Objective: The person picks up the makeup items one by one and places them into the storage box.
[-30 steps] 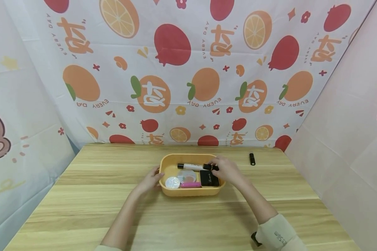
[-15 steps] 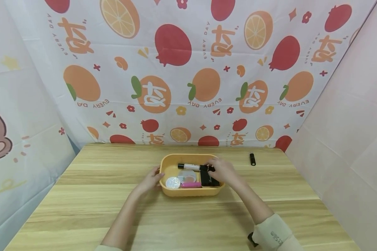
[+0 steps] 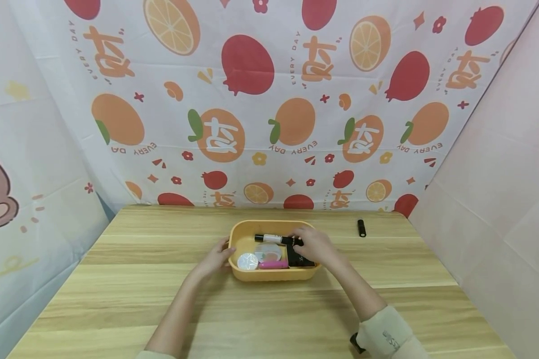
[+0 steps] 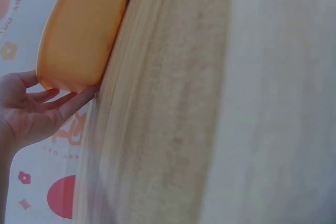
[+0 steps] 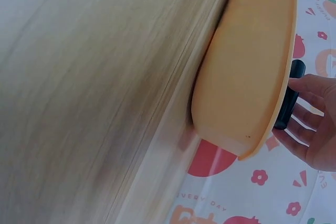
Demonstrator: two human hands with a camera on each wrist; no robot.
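Observation:
A yellow-orange plastic basket point(image 3: 236, 275) with rounded corners stands on the table. My left hand point(image 3: 216, 258) holds its left end, thumb at the rim and fingers against the outer wall, as the left wrist view shows. My right hand point(image 3: 316, 247) pinches a black lipstick tube point(image 5: 291, 94) between thumb and fingers above the basket's right end. Inside the basket lie a white tube with a black cap point(image 3: 270, 239), a clear round case point(image 3: 268, 252), a silvery white round compact point(image 3: 247, 261), a pink tube point(image 3: 273, 265) and a black square case point(image 3: 298, 258), partly covered by the right hand.
Another small black tube point(image 3: 361, 228) lies on the wooden table point(image 3: 260, 319), right of the basket near the back edge. A fruit-print curtain point(image 3: 278, 184) hangs behind the table, with pale cloth on both sides.
My right hand has moved slightly left over the basket with the lipstick tube, now closer to the white tube. The left hand and basket have kept their place.

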